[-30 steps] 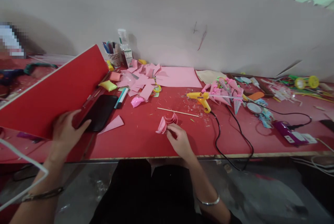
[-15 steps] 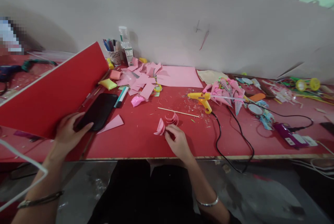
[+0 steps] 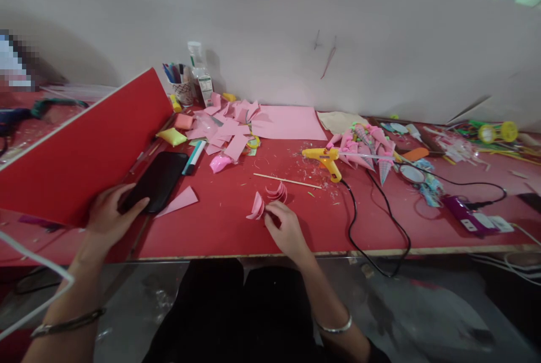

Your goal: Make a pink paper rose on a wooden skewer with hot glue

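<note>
Red table [image 3: 220, 228] near its front edge carries the curled pink paper piece [image 3: 257, 206], which my right hand [image 3: 284, 229] pinches closed to steady it, while my left hand [image 3: 107, 216] lies open across the black phone [image 3: 157, 180].

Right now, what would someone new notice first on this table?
Likely the red board tilted up at the left, with the left hand touching a black phone at its foot. Mid-table, the right hand pinches pink curled paper; a yellow glue gun lies just beyond, by pink cones.

Soft even indoor light, faint shadows, edges bowed, slight motion blur
</note>
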Demonstrator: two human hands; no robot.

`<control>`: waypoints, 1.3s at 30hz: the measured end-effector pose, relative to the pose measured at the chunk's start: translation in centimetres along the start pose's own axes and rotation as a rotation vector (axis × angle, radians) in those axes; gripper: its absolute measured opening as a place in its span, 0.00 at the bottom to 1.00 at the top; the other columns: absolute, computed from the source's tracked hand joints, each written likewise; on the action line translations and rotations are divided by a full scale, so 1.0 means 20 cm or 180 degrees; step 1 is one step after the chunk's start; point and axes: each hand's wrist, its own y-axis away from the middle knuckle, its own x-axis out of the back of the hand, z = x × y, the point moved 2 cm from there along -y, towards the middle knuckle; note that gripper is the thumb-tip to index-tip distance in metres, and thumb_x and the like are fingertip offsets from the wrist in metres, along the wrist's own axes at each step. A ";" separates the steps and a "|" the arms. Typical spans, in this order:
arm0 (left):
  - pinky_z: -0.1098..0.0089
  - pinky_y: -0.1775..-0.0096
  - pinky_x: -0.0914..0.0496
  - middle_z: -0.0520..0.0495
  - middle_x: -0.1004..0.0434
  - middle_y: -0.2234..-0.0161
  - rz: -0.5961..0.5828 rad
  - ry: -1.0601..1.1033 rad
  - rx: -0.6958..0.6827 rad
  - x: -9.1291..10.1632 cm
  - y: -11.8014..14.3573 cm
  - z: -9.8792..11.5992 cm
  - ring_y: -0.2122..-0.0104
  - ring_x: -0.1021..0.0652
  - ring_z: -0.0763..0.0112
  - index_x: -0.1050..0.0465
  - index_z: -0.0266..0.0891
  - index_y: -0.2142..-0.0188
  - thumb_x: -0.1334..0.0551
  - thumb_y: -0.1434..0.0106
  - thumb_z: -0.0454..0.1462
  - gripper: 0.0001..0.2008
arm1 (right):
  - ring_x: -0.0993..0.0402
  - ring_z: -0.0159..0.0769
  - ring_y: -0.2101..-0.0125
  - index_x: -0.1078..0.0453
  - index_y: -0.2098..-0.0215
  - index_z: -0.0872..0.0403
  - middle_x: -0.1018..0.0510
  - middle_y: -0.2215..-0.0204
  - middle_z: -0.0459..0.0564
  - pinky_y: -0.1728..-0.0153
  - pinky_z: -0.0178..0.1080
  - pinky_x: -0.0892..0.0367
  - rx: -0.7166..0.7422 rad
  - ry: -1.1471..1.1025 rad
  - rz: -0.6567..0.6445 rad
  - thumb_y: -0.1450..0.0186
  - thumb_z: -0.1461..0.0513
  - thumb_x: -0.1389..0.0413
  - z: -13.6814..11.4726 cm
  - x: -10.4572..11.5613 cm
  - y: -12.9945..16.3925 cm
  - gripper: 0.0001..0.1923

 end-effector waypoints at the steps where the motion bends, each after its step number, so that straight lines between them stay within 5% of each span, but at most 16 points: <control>1: 0.58 0.51 0.38 0.42 0.30 0.63 0.0014 0.0001 -0.0008 0.00 0.00 0.00 0.57 0.31 0.57 0.36 0.39 0.68 0.48 0.54 0.46 0.16 | 0.32 0.32 0.72 0.32 0.72 0.56 0.29 0.74 0.50 0.69 0.34 0.36 0.0011 0.0013 -0.0008 0.42 0.67 0.54 0.00 0.00 0.00 0.08; 24: 0.60 0.54 0.36 0.44 0.29 0.63 0.0009 -0.0001 -0.0162 -0.01 -0.01 -0.03 0.59 0.29 0.60 0.35 0.39 0.67 0.46 0.52 0.45 0.15 | 0.32 0.34 0.71 0.33 0.72 0.57 0.29 0.73 0.51 0.67 0.35 0.36 -0.0039 0.0089 -0.0115 0.42 0.66 0.55 0.00 0.00 0.01 0.09; 32: 0.58 0.51 0.38 0.39 0.29 0.61 -0.0029 -0.0060 0.0169 0.00 0.00 0.01 0.56 0.30 0.57 0.34 0.37 0.66 0.50 0.58 0.48 0.23 | 0.33 0.34 0.71 0.33 0.72 0.57 0.30 0.73 0.51 0.67 0.35 0.36 -0.0026 0.0079 -0.0114 0.43 0.67 0.55 0.01 -0.01 0.01 0.09; 39: 0.59 0.51 0.38 0.42 0.28 0.61 0.0024 -0.0111 0.0168 -0.02 -0.01 -0.02 0.56 0.30 0.59 0.34 0.38 0.65 0.47 0.56 0.46 0.20 | 0.33 0.34 0.71 0.33 0.71 0.57 0.30 0.73 0.52 0.67 0.35 0.36 -0.0043 0.0069 -0.0150 0.42 0.66 0.55 0.00 0.00 0.01 0.09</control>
